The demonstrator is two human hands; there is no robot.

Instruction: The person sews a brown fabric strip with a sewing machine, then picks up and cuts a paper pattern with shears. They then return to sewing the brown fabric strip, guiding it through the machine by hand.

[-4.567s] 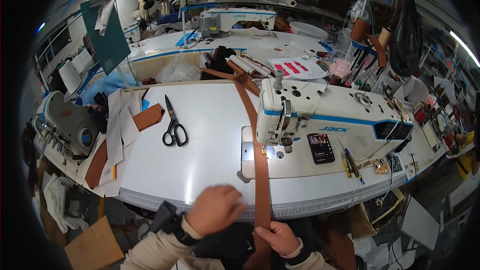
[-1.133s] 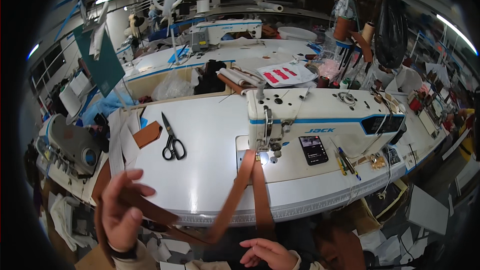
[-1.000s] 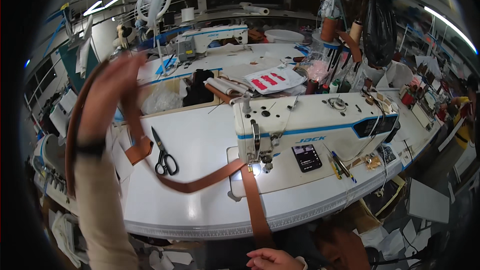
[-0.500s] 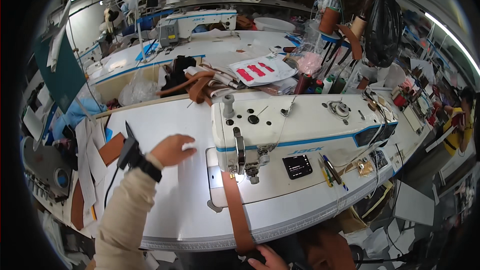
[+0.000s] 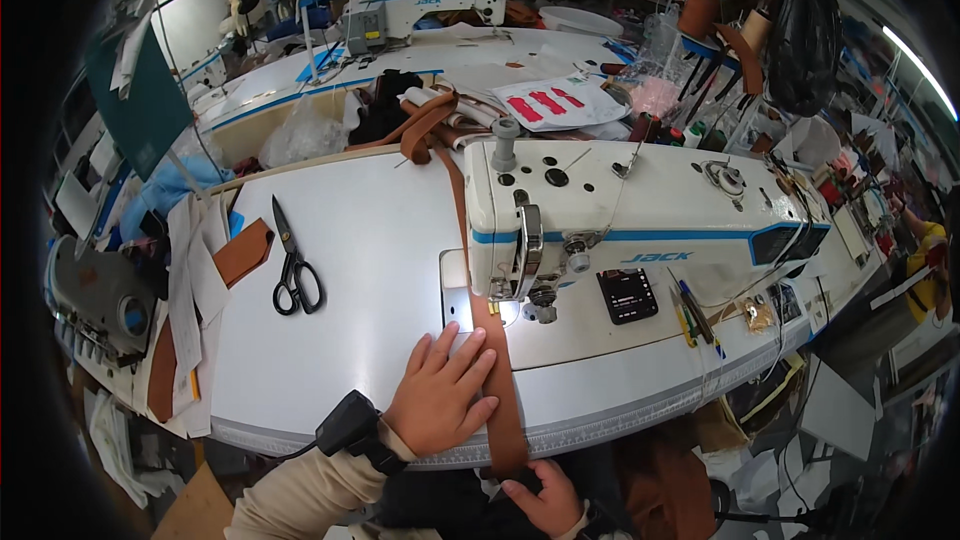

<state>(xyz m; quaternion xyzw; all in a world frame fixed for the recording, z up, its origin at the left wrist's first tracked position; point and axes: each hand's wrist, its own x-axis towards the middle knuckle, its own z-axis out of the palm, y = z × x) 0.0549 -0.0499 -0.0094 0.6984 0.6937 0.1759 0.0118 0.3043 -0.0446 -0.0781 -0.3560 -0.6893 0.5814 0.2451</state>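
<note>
A long brown leather-like strip [image 5: 508, 410] runs under the needle area of a white sewing machine [image 5: 640, 215], from behind its head to the table's front edge. My left hand [image 5: 443, 392] lies flat with fingers spread. Its fingertips are at the metal needle plate and the strip's left edge. At the strip's near end, by the table edge, my right hand [image 5: 545, 502] grips it between thumb and fingers; part of that grip is hidden. Black-handled scissors [image 5: 297, 275] lie on the white table, left of my left hand.
Right of the needle lie a black square card-like item [image 5: 628, 296] and several pens [image 5: 697, 315]. Brown and white pieces [image 5: 243, 251] lie at the table's left. Behind the machine are rolled strips [image 5: 430, 120], a sheet with red shapes [image 5: 555, 103] and thread spools [image 5: 699, 12].
My left hand has come from the scissors' side across to the strip beside the needle plate. The scissors now show fully. My right hand stays at the strip's near end. The view has shifted.
</note>
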